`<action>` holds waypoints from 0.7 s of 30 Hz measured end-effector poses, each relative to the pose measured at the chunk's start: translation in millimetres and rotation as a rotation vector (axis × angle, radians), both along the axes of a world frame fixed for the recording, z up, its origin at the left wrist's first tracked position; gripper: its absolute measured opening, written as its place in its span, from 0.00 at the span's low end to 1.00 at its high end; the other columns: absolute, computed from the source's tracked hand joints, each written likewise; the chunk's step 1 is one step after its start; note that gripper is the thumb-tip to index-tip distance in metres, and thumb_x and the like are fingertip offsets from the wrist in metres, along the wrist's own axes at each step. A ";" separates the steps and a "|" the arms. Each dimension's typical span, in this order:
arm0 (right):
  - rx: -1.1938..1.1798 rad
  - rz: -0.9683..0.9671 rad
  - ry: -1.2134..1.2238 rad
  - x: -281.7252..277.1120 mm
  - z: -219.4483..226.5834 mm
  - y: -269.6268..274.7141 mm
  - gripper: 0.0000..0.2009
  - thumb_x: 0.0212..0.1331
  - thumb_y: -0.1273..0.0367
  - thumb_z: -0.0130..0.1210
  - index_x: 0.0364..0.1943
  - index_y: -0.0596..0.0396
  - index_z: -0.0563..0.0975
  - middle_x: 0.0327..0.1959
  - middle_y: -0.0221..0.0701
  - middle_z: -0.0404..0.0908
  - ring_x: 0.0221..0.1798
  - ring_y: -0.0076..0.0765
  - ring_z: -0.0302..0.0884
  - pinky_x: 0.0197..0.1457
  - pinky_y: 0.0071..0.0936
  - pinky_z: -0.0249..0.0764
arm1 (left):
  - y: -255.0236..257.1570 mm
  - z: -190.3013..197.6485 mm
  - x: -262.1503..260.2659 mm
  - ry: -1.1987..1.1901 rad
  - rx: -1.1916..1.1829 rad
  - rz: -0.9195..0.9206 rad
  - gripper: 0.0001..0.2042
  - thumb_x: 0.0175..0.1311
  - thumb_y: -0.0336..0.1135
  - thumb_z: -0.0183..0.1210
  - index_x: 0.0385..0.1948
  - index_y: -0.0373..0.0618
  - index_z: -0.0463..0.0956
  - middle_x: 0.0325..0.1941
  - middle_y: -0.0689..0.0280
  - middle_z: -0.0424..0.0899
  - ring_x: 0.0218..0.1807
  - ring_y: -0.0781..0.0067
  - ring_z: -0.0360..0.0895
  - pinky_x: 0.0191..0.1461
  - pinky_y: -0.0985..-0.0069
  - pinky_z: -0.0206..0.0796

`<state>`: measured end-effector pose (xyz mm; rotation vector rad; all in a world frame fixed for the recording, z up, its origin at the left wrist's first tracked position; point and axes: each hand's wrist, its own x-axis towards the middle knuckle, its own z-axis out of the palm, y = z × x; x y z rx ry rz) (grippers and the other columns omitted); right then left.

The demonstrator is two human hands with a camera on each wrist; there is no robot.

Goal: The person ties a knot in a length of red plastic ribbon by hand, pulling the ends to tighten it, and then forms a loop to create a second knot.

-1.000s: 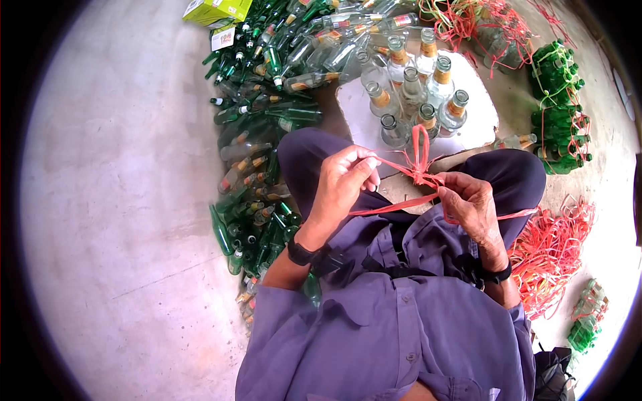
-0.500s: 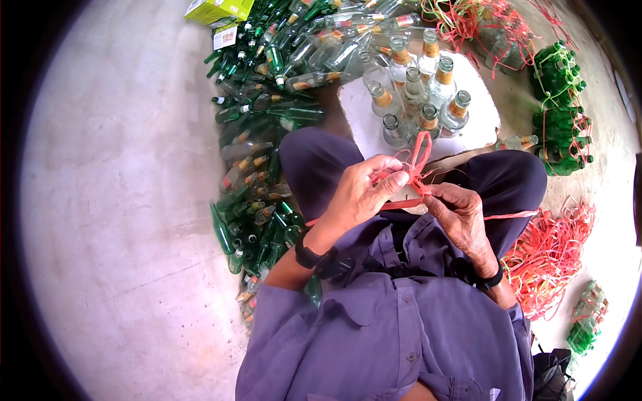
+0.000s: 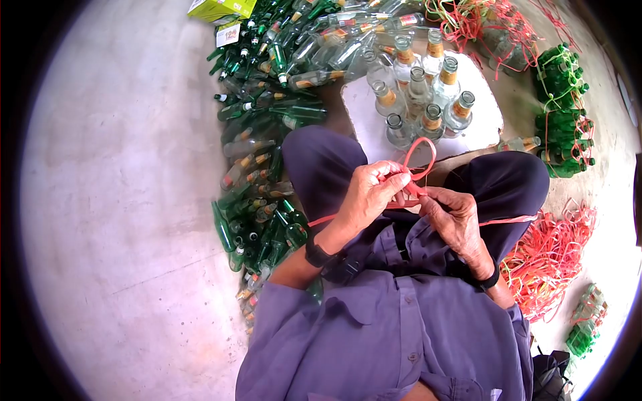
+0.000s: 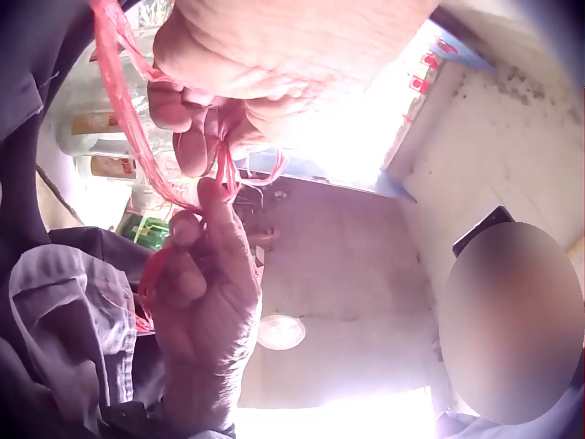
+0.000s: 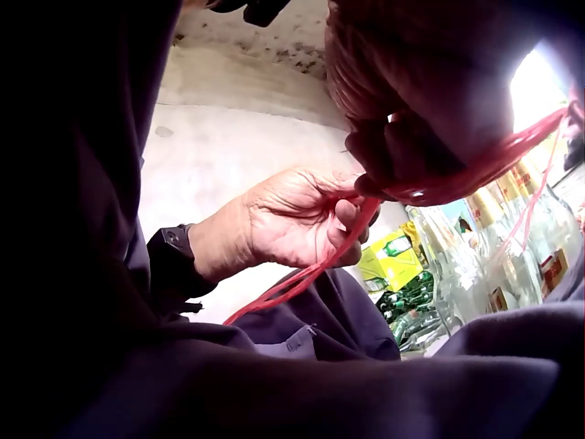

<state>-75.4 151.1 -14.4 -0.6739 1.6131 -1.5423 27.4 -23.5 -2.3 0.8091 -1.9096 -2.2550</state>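
Note:
Between both hands, over the person's lap, is pink plastic twine (image 3: 433, 155) with a loop standing up from a bunched part. The left hand (image 3: 369, 194) pinches the twine between thumb and fingers at the left of the bunch. Close beside it, the right hand (image 3: 456, 219) pinches the twine with thumb and forefinger. In the left wrist view, strands of twine (image 4: 128, 119) run down to the right hand's fingertips (image 4: 212, 190). From the right wrist, the left hand (image 5: 297, 219) shows curled fingers at the twine (image 5: 315, 273), whose tail hangs down leftward.
Several clear bottles (image 3: 418, 93) stand upright on a white board (image 3: 485, 107) before the knees. Loose bottles (image 3: 301, 115) lie heaped along the left and back. Tied green bottles (image 3: 565, 137) stand at right, above a heap of pink twine (image 3: 552, 260). A green box (image 3: 221, 9) is at the back.
The left hand has moved right, closer to the right hand. The twine loop has opened into a rounder shape, and both hands have shifted slightly in the last half second.

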 end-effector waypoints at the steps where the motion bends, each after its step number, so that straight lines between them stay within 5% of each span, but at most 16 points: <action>1: 0.039 -0.025 -0.070 -0.8 1.4 0.2 0.10 0.64 0.75 0.56 0.45 0.63 0.83 0.29 0.29 0.83 0.31 0.17 0.75 0.36 0.21 0.73 | -1.1 2.2 -0.4 0.000 -0.001 0.000 0.10 0.71 0.32 0.57 0.42 0.31 0.77 0.33 0.61 0.85 0.30 0.79 0.80 0.35 0.83 0.72; 10: -0.007 -0.229 -0.245 -3.3 -7.5 -1.7 0.08 0.65 0.72 0.57 0.35 0.66 0.83 0.39 0.27 0.82 0.33 0.17 0.74 0.32 0.18 0.71 | -0.8 3.5 -1.2 -0.021 0.161 0.021 0.11 0.70 0.35 0.58 0.41 0.35 0.78 0.31 0.64 0.83 0.26 0.81 0.77 0.28 0.87 0.61; 17: -0.035 -0.215 -0.455 -9.4 -9.8 3.1 0.09 0.68 0.69 0.56 0.35 0.62 0.82 0.19 0.22 0.74 0.19 0.11 0.62 0.22 0.13 0.56 | 0.3 3.6 -2.0 -0.049 0.147 0.046 0.11 0.72 0.35 0.56 0.41 0.35 0.78 0.30 0.66 0.81 0.23 0.84 0.73 0.26 0.87 0.61; 21: -0.048 -0.204 -0.531 -11.2 -13.6 6.3 0.09 0.68 0.69 0.57 0.36 0.62 0.81 0.20 0.21 0.73 0.19 0.11 0.61 0.21 0.14 0.54 | 0.5 4.0 -1.9 -0.049 0.169 0.053 0.11 0.72 0.35 0.56 0.40 0.35 0.79 0.30 0.66 0.82 0.22 0.84 0.71 0.26 0.87 0.61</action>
